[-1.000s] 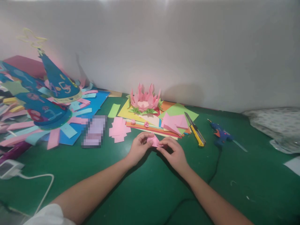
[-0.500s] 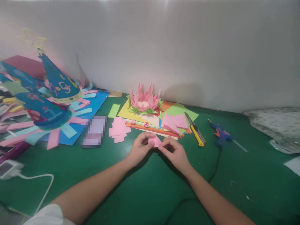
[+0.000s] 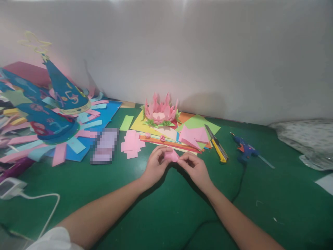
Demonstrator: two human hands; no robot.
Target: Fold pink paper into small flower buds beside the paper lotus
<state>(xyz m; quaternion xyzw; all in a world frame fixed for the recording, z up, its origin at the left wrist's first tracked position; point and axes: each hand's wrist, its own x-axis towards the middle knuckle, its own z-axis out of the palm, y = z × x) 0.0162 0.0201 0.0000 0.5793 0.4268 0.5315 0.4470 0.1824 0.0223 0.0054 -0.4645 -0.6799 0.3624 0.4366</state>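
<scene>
A pink paper (image 3: 171,156) is pinched between the fingertips of the left hand (image 3: 155,167) and the right hand (image 3: 197,171) over the counter (image 3: 166,211), its shaping seemingly unfinished. Just beyond, two rosettes (image 3: 162,138) are already formed; farther back, a cup-like flower (image 3: 169,110) is seen assembled, a pale pink base (image 3: 159,116) inside. To the left, pink slips (image 3: 131,143) are left flat.

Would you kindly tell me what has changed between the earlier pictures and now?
The right hand has shifted slightly to the right, its pinch now more closed at the edge of the pink paper. Nothing was let go: the left hand still grips the paper. The cutter, glue gun and paper flower stayed put.
</scene>
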